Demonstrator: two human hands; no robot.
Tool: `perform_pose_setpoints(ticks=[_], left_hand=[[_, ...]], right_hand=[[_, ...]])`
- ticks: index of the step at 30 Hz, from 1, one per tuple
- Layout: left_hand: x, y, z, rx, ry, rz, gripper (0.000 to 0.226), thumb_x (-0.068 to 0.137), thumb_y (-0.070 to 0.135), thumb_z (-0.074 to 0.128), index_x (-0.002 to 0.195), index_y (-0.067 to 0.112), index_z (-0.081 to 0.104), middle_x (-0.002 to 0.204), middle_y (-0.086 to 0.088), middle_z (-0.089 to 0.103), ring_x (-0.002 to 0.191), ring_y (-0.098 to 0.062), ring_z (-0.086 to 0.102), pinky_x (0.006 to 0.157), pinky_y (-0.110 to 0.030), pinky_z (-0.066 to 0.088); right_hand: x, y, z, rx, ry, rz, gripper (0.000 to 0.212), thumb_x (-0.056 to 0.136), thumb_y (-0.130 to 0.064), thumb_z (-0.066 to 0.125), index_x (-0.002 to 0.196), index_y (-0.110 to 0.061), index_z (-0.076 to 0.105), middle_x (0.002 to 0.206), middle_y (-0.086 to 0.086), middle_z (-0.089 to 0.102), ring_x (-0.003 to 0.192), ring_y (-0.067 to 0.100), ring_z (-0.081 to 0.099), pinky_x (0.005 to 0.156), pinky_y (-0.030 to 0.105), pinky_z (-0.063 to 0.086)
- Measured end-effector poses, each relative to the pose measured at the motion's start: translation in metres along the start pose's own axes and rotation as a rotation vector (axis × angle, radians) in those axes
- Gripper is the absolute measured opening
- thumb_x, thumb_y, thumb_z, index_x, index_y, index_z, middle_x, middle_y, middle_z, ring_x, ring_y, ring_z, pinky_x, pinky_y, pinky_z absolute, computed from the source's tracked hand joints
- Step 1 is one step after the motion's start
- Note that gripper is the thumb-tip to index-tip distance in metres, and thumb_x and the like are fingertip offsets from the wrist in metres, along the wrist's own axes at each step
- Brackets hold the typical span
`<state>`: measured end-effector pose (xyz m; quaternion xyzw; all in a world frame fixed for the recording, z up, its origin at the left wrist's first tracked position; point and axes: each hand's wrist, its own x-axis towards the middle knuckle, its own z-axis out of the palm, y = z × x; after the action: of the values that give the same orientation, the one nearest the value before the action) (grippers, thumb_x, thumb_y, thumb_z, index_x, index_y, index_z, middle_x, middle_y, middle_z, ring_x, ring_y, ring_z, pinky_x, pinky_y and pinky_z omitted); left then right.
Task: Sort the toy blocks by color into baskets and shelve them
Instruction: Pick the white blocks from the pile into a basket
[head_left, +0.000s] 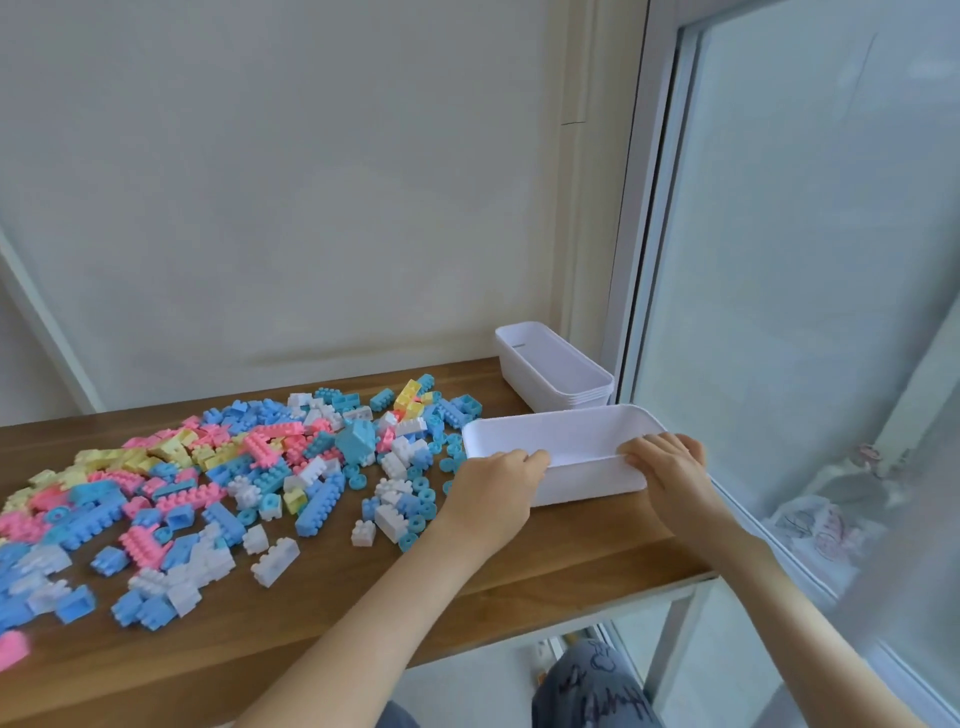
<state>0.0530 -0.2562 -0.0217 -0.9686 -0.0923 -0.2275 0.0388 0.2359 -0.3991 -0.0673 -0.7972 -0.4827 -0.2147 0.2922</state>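
At the right end of the wooden table (545, 566), white plastic basket (571, 434) gripped by its near rim, left hand (498, 480) and right hand (667, 462) fingers curled over the edge, mixed toy blocks (249, 478) spread just left, stacked baskets (553, 371) behind.

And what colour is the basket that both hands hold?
The basket is plain white, seen in the head view.
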Motion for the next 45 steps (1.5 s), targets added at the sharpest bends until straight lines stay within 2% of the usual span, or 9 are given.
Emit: perform_pose_setpoints(ticks=[3, 8, 13, 19, 21, 26, 32, 40, 45], left_hand=[[0.003, 0.007, 0.007, -0.029, -0.003, -0.014, 0.020, 0.102, 0.016, 0.036, 0.113, 0.014, 0.053, 0.095, -0.005, 0.064, 0.083, -0.021, 0.063, 0.060, -0.022, 0.034], [0.002, 0.006, 0.010, -0.142, 0.015, -0.037, 0.029, 0.100, 0.019, 0.042, 0.126, 0.016, 0.054, 0.118, -0.003, 0.063, 0.104, -0.018, 0.060, 0.083, -0.023, 0.047], [-0.021, -0.010, -0.002, -0.230, -0.014, -0.215, 0.059, 0.099, 0.017, 0.045, 0.151, 0.020, 0.018, 0.156, -0.003, 0.025, 0.140, -0.020, 0.030, 0.110, -0.026, 0.029], [-0.077, -0.050, -0.005, -0.045, -0.062, -0.372, 0.071, 0.098, 0.032, 0.044, 0.147, 0.028, -0.008, 0.160, -0.005, 0.000, 0.147, -0.023, 0.006, 0.116, -0.032, 0.006], [-0.093, -0.068, -0.006, 0.032, -0.134, -0.470, 0.064, 0.099, 0.036, 0.039, 0.150, 0.026, 0.001, 0.159, -0.002, -0.003, 0.146, -0.022, 0.003, 0.117, -0.033, 0.004], [-0.116, -0.095, -0.004, 0.026, -0.227, -0.512, 0.049, 0.097, 0.034, 0.041, 0.143, 0.020, 0.032, 0.149, 0.000, 0.030, 0.137, -0.020, 0.026, 0.110, -0.032, 0.022], [-0.119, -0.104, -0.001, -0.173, -0.128, -0.496, 0.046, 0.097, 0.020, 0.048, 0.142, 0.015, 0.037, 0.144, 0.001, 0.038, 0.134, -0.014, 0.034, 0.108, -0.022, 0.026], [-0.122, -0.110, -0.003, -0.110, -0.093, -0.550, 0.055, 0.096, 0.035, 0.051, 0.144, 0.015, 0.034, 0.148, 0.000, 0.033, 0.138, -0.015, 0.028, 0.110, -0.024, 0.024], [-0.114, -0.110, -0.009, -0.104, -0.149, -0.612, 0.035, 0.097, 0.037, 0.047, 0.129, 0.021, 0.047, 0.127, 0.004, 0.046, 0.117, -0.010, 0.045, 0.095, -0.020, 0.037]], right_hand=[[0.003, -0.006, -0.004, -0.016, -0.087, 0.069, 0.032, 0.094, -0.010, 0.034, 0.094, -0.016, 0.066, 0.096, -0.001, 0.064, 0.100, 0.024, 0.053, 0.096, 0.027, 0.016], [0.002, -0.038, 0.000, -0.115, -0.015, 0.030, 0.016, 0.083, -0.011, 0.064, 0.092, -0.025, 0.067, 0.102, -0.007, 0.064, 0.105, 0.020, 0.055, 0.104, 0.038, 0.014], [0.008, -0.105, 0.006, 0.063, 0.048, -0.076, 0.020, 0.084, -0.018, 0.051, 0.100, -0.019, 0.064, 0.108, -0.002, 0.063, 0.105, 0.014, 0.045, 0.096, 0.032, 0.030], [0.001, -0.176, 0.032, 0.266, -0.162, -0.297, 0.033, 0.092, -0.022, 0.036, 0.113, -0.016, 0.060, 0.114, -0.003, 0.057, 0.104, 0.011, 0.045, 0.087, 0.022, 0.039], [0.001, -0.191, 0.043, 0.281, -0.277, -0.323, 0.031, 0.094, -0.019, 0.040, 0.120, -0.017, 0.056, 0.117, -0.002, 0.056, 0.105, 0.013, 0.050, 0.089, 0.024, 0.045], [0.009, -0.210, 0.069, 0.234, -0.494, -0.293, 0.035, 0.097, -0.029, 0.043, 0.131, -0.021, 0.042, 0.125, -0.003, 0.048, 0.112, 0.013, 0.044, 0.091, 0.022, 0.037], [0.016, -0.213, 0.085, 0.183, -0.480, -0.287, 0.031, 0.095, -0.030, 0.047, 0.124, -0.019, 0.045, 0.118, -0.001, 0.052, 0.108, 0.016, 0.044, 0.092, 0.024, 0.034], [0.021, -0.214, 0.089, 0.262, -0.430, -0.191, 0.015, 0.092, -0.019, 0.050, 0.107, -0.019, 0.049, 0.100, -0.002, 0.058, 0.090, 0.014, 0.044, 0.077, 0.024, 0.037], [0.034, -0.217, 0.063, 0.361, -0.341, -0.099, 0.024, 0.095, -0.025, 0.050, 0.118, -0.023, 0.046, 0.105, -0.013, 0.048, 0.095, 0.004, 0.043, 0.081, 0.014, 0.038]])
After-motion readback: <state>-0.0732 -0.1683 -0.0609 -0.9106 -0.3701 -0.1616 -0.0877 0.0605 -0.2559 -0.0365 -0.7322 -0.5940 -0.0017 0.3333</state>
